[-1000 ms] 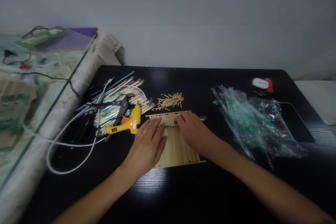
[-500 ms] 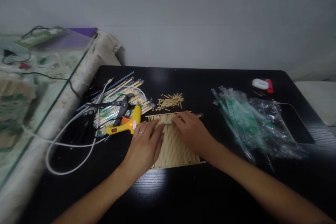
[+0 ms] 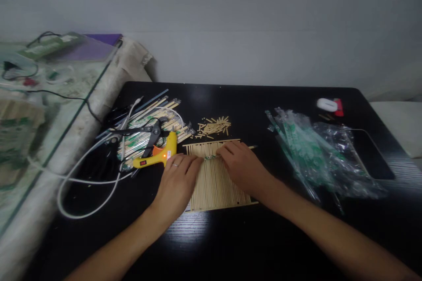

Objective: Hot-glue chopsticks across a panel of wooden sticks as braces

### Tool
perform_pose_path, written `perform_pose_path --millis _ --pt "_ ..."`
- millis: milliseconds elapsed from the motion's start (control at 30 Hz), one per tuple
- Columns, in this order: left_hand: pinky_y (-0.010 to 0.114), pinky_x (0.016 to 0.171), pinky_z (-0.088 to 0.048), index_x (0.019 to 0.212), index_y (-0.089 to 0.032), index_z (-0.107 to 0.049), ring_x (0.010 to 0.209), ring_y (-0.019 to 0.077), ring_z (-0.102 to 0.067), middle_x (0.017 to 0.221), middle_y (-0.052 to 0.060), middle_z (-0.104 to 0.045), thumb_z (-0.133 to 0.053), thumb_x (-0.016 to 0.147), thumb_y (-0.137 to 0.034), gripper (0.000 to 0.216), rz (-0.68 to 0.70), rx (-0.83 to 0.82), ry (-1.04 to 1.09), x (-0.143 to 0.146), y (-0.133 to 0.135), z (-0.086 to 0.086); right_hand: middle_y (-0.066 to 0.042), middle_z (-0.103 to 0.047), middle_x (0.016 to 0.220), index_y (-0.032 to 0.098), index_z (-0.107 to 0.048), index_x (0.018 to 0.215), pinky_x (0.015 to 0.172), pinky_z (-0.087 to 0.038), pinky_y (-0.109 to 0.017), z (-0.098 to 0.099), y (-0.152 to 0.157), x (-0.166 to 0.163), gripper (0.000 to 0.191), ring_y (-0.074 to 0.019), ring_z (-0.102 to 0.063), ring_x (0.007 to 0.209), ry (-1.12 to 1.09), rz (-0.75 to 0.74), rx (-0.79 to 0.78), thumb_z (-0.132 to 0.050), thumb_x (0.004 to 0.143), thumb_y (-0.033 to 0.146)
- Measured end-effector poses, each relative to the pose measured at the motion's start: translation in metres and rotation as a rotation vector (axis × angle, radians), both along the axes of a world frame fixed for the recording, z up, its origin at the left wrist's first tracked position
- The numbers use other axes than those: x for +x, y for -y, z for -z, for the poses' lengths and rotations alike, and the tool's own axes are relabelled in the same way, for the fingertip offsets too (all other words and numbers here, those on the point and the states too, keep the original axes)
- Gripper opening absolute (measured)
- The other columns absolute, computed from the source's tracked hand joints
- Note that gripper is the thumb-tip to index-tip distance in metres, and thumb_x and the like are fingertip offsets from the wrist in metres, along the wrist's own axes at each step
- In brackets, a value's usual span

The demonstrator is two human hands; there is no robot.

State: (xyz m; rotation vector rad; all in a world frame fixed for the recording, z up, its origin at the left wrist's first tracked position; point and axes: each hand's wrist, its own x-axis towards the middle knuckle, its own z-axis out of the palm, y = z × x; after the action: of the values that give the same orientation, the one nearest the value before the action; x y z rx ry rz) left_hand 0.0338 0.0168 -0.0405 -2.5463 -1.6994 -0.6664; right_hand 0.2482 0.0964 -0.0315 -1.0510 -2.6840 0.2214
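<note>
Below me is a flat panel of pale wooden sticks (image 3: pixel 216 184) laid side by side, with a stick across its far and near edges. Over its far part lies a slim clear wrapper with green print (image 3: pixel 211 156), which seems to hold chopsticks. My left hand (image 3: pixel 180 175), a ring on one finger, pinches the wrapper's left end. Closed around its right part is my right hand (image 3: pixel 239 162); a pale stick end (image 3: pixel 252 146) pokes out beyond the knuckles. Both sets of fingertips are partly hidden.
Left of the panel are a yellow glue gun (image 3: pixel 160 156) with a lit light, black-handled pliers (image 3: pixel 153 134), wrapped chopsticks (image 3: pixel 135 140) and a white cable (image 3: pixel 59 195). Short stick pieces (image 3: pixel 216 126) lie beyond. Plastic wrappers (image 3: pixel 306 149) and a phone (image 3: pixel 372 156) are right.
My left hand has shifted slightly left and its fingers have drawn closer together. More of the green-printed wrapper shows between my hands. My right hand has barely moved.
</note>
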Motion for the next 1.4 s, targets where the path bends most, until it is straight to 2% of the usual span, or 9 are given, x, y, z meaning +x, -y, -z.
perform_pose_path --millis 200,433,567,700,1033,1400 --pt "0.047 0.091 -0.051 0.126 -0.015 -0.07 0.099 0.0276 -0.065 0.111 0.012 -0.074 -0.053 0.099 -0.006 0.033 -0.016 0.0 -0.025 -0.004 0.001 0.002 -0.008 -0.065 0.093 0.017 -0.065 0.091 0.079 -0.044 -0.035 0.002 0.009 -0.004 0.021 -0.0236 -0.058 0.087 0.069 0.019 0.068 -0.056 0.09 -0.002" --pt "0.046 0.091 -0.051 0.121 -0.016 -0.072 0.097 0.0276 -0.063 0.109 0.011 -0.073 -0.056 0.097 -0.007 0.03 -0.025 0.011 -0.059 -0.006 -0.001 -0.001 -0.01 -0.066 0.094 0.016 -0.067 0.092 0.078 -0.047 -0.037 -0.005 0.015 0.003 0.013 -0.0241 -0.059 0.088 0.038 0.031 0.039 -0.057 0.099 0.012" --pt "0.049 0.097 -0.05 0.121 -0.017 -0.072 0.098 0.0284 -0.064 0.111 0.012 -0.073 -0.059 0.096 -0.011 0.028 -0.049 0.014 -0.09 -0.004 -0.001 -0.005 -0.013 -0.068 0.106 0.016 -0.069 0.098 0.084 -0.05 -0.041 -0.003 0.016 0.015 0.01 -0.0289 -0.06 0.1 -0.001 0.088 0.024 -0.06 0.101 0.02" --pt "0.057 0.107 -0.046 0.123 -0.016 -0.072 0.103 0.031 -0.067 0.119 0.015 -0.072 -0.061 0.097 -0.015 0.03 -0.086 -0.003 -0.115 -0.002 0.001 -0.006 -0.018 -0.065 0.124 0.016 -0.068 0.114 0.097 -0.051 -0.05 0.005 0.02 0.023 0.017 -0.0337 -0.058 0.118 -0.041 0.102 0.004 -0.061 0.101 0.023" --pt "0.052 0.108 -0.046 0.123 -0.013 -0.072 0.108 0.0282 -0.069 0.119 0.015 -0.072 -0.055 0.101 -0.016 0.028 -0.065 -0.01 -0.085 -0.001 0.001 -0.005 -0.018 -0.065 0.125 0.016 -0.069 0.12 0.098 -0.054 -0.057 0.006 0.025 0.023 0.024 -0.0376 -0.058 0.12 -0.057 0.149 -0.013 -0.059 0.102 0.027" --pt "0.052 0.102 -0.051 0.122 -0.015 -0.073 0.105 0.03 -0.066 0.12 0.015 -0.072 -0.059 0.099 -0.017 0.026 -0.076 -0.014 -0.093 -0.002 0.002 -0.005 -0.018 -0.065 0.125 0.016 -0.068 0.122 0.099 -0.054 -0.055 0.007 0.026 0.024 0.025 -0.0362 -0.059 0.12 -0.058 0.142 -0.007 -0.061 0.1 0.025"
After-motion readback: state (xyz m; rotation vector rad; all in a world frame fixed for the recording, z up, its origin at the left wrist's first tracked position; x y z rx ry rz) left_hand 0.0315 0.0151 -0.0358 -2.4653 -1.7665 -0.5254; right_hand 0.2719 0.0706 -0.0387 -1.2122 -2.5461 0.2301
